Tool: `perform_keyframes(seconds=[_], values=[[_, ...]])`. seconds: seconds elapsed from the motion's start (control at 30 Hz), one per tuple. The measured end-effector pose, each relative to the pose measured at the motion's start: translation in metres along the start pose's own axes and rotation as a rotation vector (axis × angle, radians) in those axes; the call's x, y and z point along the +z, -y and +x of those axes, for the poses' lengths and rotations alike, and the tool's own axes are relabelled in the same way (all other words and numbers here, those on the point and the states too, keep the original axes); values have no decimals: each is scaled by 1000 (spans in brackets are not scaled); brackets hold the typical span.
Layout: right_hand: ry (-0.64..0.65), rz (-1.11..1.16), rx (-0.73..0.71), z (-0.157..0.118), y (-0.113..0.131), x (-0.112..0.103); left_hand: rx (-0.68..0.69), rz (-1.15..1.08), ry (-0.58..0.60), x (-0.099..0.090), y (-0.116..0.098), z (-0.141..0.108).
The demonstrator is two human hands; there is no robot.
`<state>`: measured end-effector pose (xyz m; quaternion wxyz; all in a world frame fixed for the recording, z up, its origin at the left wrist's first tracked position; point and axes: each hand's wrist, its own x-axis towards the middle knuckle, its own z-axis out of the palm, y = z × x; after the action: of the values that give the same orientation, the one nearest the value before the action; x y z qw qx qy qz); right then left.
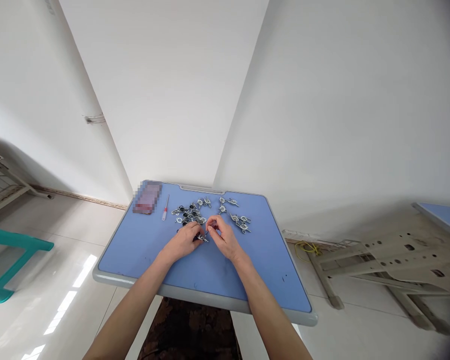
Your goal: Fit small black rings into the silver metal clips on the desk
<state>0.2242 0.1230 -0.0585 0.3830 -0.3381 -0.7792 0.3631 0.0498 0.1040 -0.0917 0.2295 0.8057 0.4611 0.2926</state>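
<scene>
Low over the middle of the blue desk (pixel 142 250), my left hand (pixel 183 241) is closed on a small metal fitting (pixel 203 239), whose silver end shows past the fingertips. Close beside it, my right hand (pixel 224 237) has thumb and fingers pinched together above that fitting. Something thin seems to be in the pinch, too small to name. Just beyond my left hand lies a pile of silver fittings with black round parts (pixel 187 212). Several similar silver fittings (pixel 242 221) lie apart on the right.
A screwdriver (pixel 165 210) with a clear and red handle lies left of the pile. A blurred-out flat item (pixel 147 197) is at the desk's far left corner. White walls stand behind. A green stool (pixel 15 245) is at left, another desk (pixel 397 260) at right.
</scene>
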Motion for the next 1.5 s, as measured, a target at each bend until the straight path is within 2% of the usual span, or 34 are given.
perform_keyframes(seconds=[0.2, 0.33, 0.6, 0.8, 1.07, 1.33, 1.5], values=[[42, -107, -66, 0, 0, 6, 1, -5, 5, 0, -1, 0], [24, -144, -109, 0, -4, 9, -3, -15, 3, 1, 0, 1], [-167, -220, -163, 5, -2, 10, -36, -30, -12, 1, 1, 1], [-309, -141, -1, 6, -3, 6, -33, -60, -3, 0, 1, 2], [-325, -70, -42, 1, -2, 13, -32, -113, 10, -2, 1, 2], [-175, 123, -18, -1, -10, 2, -14, -113, 8, -1, 5, 1], [-213, 43, -45, -2, -10, 9, 1, -82, -6, -1, 3, 0]])
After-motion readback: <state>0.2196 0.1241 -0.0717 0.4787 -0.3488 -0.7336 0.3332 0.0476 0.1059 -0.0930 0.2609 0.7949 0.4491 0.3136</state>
